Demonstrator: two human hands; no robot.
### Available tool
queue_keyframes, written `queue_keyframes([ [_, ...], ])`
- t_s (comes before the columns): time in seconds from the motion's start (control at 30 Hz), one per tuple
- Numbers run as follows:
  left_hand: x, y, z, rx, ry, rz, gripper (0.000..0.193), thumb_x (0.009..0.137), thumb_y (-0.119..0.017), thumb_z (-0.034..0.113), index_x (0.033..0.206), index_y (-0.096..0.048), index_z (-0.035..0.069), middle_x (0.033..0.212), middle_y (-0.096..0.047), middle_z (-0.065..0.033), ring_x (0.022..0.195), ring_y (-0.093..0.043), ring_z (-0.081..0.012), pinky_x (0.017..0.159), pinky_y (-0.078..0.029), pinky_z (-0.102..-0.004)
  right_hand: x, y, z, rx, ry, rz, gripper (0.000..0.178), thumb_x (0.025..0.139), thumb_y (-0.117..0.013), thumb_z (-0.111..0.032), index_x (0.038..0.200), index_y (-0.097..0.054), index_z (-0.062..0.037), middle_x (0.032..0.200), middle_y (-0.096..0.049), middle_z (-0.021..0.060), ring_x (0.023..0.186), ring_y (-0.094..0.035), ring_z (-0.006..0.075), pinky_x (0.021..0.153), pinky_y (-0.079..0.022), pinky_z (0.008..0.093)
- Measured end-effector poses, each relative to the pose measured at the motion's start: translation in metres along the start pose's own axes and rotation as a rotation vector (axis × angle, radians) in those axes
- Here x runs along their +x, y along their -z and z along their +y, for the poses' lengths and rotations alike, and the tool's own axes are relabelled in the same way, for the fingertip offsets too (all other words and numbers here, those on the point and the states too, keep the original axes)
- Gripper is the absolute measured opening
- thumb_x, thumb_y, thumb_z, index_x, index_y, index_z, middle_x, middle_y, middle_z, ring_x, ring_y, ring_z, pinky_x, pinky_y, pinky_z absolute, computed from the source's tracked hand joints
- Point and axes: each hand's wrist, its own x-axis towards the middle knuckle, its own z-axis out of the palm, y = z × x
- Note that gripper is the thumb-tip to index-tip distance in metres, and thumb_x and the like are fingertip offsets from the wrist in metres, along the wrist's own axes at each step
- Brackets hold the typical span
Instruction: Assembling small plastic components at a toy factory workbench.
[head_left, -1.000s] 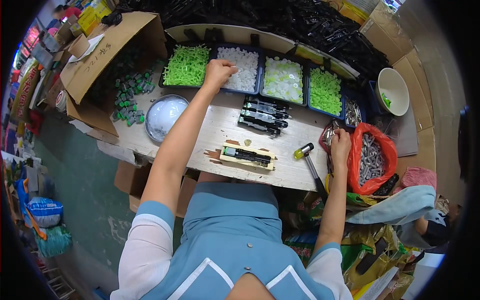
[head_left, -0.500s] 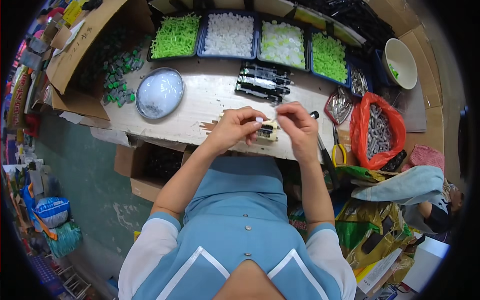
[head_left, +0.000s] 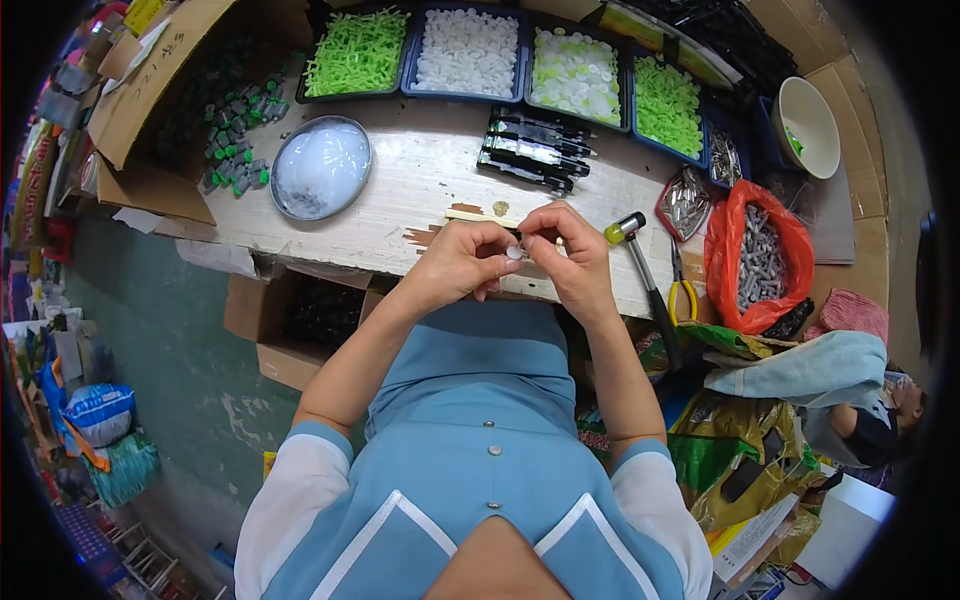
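My left hand [head_left: 455,265] is closed in a pinch on a small white round plastic piece [head_left: 514,252] above the front of the worktable. My right hand [head_left: 575,262] meets it from the right, fingers pinched together against the same piece; whether they hold another small part is hidden. Under the hands lies a cream-coloured fixture [head_left: 480,217], mostly covered by them. Beyond the hands sits a row of black and silver tool-like assemblies [head_left: 535,150]. Right of my right hand lies a hammer [head_left: 648,275] with a yellowish head face and black grip.
Trays of green pieces [head_left: 357,55] and white pieces [head_left: 467,52] line the back. A dish of whitish grease-like stuff [head_left: 320,168] stands left, by grey-green parts [head_left: 238,150]. Rightward are yellow-handled pliers [head_left: 684,300], a red bag of metal parts [head_left: 717,255] and a cream bowl [head_left: 822,130].
My right hand has come down and left, from apart to touching my left fingers at the white piece. The view has shifted slightly, and the hammer head now shows.
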Motion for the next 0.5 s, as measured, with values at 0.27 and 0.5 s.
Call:
queue_keyframes([
  [0.27, 0.0014, 0.0020, 0.0019, 0.108, -0.017, 0.007, 0.008, 0.080, -0.061, 0.006, 0.085, -0.060, 0.000, 0.069, -0.057, -0.0019, 0.053, -0.053, -0.0069, 0.040, -0.041, -0.0200, 0.0046, -0.0015, -0.0077, -0.157, 0.068, -0.043, 0.009, 0.075, -0.056, 0.003, 0.083, -0.058, 0.0012, 0.082, -0.055, 0.0052, 0.069, -0.052, 0.0093, 0.061, -0.042, 0.0208],
  [0.5, 0.0017, 0.0027, 0.0009, 0.097, -0.025, -0.014, 0.008, 0.080, -0.061, 0.006, 0.084, -0.060, -0.001, 0.067, -0.057, -0.0020, 0.052, -0.053, -0.0069, 0.039, -0.041, -0.0205, 0.0028, -0.0023, -0.0053, -0.194, 0.134, -0.032, 0.009, 0.073, -0.055, 0.005, 0.081, -0.057, 0.0020, 0.082, -0.056, 0.0063, 0.069, -0.054, 0.0105, 0.061, -0.044, 0.0213],
])
